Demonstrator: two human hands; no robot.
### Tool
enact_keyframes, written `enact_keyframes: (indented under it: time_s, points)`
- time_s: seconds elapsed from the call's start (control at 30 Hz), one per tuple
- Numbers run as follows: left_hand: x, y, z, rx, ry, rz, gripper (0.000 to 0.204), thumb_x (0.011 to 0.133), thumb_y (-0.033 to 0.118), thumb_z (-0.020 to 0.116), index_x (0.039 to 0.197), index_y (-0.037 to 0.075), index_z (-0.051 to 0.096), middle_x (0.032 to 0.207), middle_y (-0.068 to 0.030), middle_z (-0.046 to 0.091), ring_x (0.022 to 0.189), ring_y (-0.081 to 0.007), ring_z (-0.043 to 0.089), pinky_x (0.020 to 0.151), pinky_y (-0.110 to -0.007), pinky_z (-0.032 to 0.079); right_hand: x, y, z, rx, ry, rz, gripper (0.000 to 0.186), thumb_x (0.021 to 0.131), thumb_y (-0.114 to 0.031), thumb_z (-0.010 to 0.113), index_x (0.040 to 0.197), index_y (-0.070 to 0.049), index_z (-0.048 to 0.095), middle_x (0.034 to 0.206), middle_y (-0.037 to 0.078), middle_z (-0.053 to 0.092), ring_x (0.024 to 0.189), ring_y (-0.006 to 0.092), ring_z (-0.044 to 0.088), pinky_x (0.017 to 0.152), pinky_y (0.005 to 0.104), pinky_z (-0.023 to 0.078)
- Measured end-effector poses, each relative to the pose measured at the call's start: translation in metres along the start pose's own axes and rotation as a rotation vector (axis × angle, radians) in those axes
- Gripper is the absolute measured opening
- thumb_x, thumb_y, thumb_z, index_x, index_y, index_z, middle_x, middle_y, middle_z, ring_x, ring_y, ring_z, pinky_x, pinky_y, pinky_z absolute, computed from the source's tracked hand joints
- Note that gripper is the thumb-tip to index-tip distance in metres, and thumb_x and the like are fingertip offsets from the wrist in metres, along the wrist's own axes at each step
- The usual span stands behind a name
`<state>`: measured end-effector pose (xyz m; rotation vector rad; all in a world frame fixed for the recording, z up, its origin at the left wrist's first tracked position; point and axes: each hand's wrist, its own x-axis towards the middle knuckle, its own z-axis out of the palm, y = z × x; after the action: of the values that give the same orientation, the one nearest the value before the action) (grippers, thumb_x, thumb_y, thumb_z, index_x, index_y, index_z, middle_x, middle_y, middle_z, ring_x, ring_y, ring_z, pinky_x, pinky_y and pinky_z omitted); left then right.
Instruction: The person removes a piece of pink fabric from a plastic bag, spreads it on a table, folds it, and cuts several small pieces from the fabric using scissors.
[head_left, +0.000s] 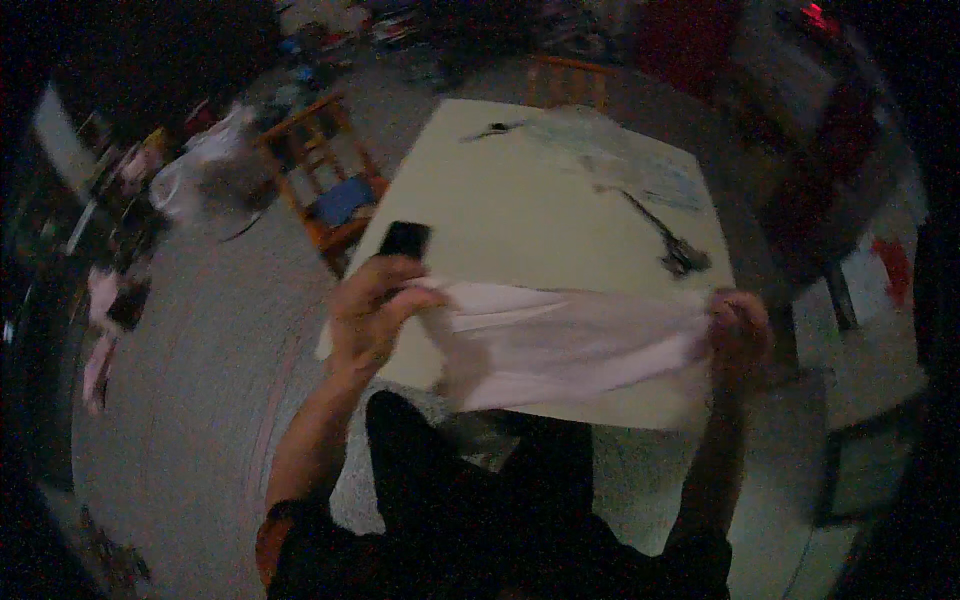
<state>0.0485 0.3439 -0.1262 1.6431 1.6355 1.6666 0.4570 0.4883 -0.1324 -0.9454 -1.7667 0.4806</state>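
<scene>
A pale pinkish-white piece of cloth (570, 340) is stretched sideways between my two hands, over the near part of a cream-coloured table (490, 210). My left hand (372, 312) pinches its left end between thumb and fingers. At the other end my right hand (738, 325) is closed on the cloth, somewhat blurred. The fabric sags in soft folds, and its lower edge hangs near the table's front edge. Just beyond my left hand lies a dark flat rectangular object (405, 240), perhaps a phone.
Toward the right of the table lies a dark, long-handled thing (683, 257), too blurred to name. Crumpled clear plastic (610, 150) covers the far end. A wooden chair (318, 170) with a blue item stands at the left, another chair (570, 82) behind. A whitish bag (210, 175) sits farther left.
</scene>
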Motion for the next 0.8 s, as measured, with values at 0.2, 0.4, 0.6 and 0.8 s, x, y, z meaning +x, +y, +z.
enact_keyframes:
  time_s: [0.2,0.4,0.6,0.8]
  points:
    - [-0.005,-0.012,-0.016,0.029,0.096,-0.002,0.013,0.085,0.009,0.068,0.093,0.001,0.062,0.089,-0.0100,0.066,0.078,-0.0172,0.064,0.070,-0.029,0.050,0.020,-0.043,0.033,0.177,-0.050,0.193,0.014,0.084,-0.009,0.066,0.095,-0.002,0.060,0.090,0.005,0.061,0.081,0.0104,0.059,0.073,0.0231,0.049]
    - [0.008,-0.015,-0.009,0.169,0.100,0.139,0.013,0.086,0.012,0.067,0.088,0.000,0.062,0.084,-0.0095,0.064,0.075,-0.0166,0.062,0.066,-0.029,0.049,0.019,-0.028,0.026,0.426,-0.044,0.144,0.019,0.085,-0.004,0.066,0.103,-0.001,0.059,0.091,0.004,0.062,0.084,0.0095,0.059,0.074,0.0235,0.049]
    - [0.004,-0.009,-0.001,0.136,0.127,0.163,0.016,0.089,0.016,0.065,0.088,0.000,0.061,0.080,-0.0079,0.063,0.072,-0.0159,0.060,0.065,-0.029,0.049,0.015,-0.029,0.018,0.367,-0.068,0.156,0.033,0.084,-0.001,0.065,0.117,-0.001,0.060,0.092,0.004,0.062,0.083,0.0087,0.058,0.075,0.0222,0.049]
    - [0.003,-0.002,-0.009,0.223,0.102,0.106,0.013,0.090,0.015,0.063,0.088,0.003,0.061,0.078,-0.0067,0.062,0.072,-0.0137,0.058,0.065,-0.029,0.048,0.020,-0.044,0.013,0.055,-0.144,0.012,0.029,0.087,-0.001,0.060,0.115,-0.003,0.064,0.092,0.006,0.064,0.084,0.0101,0.059,0.077,0.0234,0.049]
